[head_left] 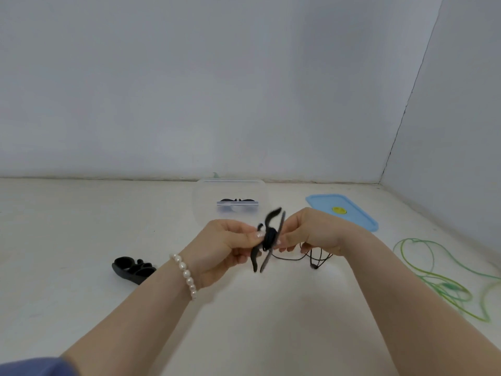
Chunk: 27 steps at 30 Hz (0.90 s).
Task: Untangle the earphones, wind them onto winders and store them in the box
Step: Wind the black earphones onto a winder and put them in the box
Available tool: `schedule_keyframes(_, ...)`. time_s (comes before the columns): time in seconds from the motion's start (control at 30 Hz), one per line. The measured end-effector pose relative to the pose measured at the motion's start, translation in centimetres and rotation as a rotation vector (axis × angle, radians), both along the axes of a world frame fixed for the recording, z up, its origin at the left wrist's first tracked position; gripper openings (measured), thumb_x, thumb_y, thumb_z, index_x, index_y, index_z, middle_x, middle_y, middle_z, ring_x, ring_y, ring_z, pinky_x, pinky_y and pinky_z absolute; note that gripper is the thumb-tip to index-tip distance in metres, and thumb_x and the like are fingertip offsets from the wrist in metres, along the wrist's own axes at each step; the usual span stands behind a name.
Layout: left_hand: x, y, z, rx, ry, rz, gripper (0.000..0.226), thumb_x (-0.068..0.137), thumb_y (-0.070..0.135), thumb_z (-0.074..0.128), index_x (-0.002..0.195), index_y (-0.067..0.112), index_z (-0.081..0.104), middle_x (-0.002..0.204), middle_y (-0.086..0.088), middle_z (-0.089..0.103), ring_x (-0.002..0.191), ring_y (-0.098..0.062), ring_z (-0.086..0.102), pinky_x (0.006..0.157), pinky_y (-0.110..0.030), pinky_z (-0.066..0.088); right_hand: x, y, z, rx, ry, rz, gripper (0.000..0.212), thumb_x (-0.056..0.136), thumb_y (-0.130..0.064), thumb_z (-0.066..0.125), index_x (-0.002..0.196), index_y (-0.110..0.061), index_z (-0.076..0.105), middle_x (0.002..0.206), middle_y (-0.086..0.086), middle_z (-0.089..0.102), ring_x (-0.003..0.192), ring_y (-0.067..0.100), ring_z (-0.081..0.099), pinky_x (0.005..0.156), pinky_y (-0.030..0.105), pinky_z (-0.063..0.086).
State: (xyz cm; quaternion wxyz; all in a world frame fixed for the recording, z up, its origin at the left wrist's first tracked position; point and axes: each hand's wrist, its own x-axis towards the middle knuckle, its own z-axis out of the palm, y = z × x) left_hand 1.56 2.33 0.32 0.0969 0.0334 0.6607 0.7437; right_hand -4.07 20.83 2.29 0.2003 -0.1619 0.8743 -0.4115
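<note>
My left hand point(227, 245) pinches a black winder point(268, 240) held upright above the table, blurred by motion. Black earphone cable is wrapped round its middle. My right hand point(311, 232) pinches the winder's other side, and the loose black cable point(311, 257) hangs from it down to the table. A clear plastic box point(230, 191) stands behind my hands with a wound black winder point(237, 201) inside. Green earphones point(433, 278) lie loosely spread at the right. A spare black winder point(132, 268) rests on the table at the left.
The box's blue lid point(341, 210) with a yellow sticker lies flat to the right of the box. White walls meet in a corner at the back right. The table surface point(81, 226) is white.
</note>
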Motion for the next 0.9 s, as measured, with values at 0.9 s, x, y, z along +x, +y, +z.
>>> schedule_keyframes(0.9,-1.8,-0.4,-1.6,-0.495,0.154,0.339,0.015,0.073,0.014,0.076,0.063,0.008,0.065,0.065,-0.005,0.067,0.065,-0.019,0.06,0.075,-0.036,0.051,0.4,-0.1,2.3,-0.152,0.008,-0.127,0.016,0.083,-0.015,0.065,0.068,-0.013,0.068,0.054,-0.001,0.052,0.051,0.009,0.043,0.054,0.022,0.029)
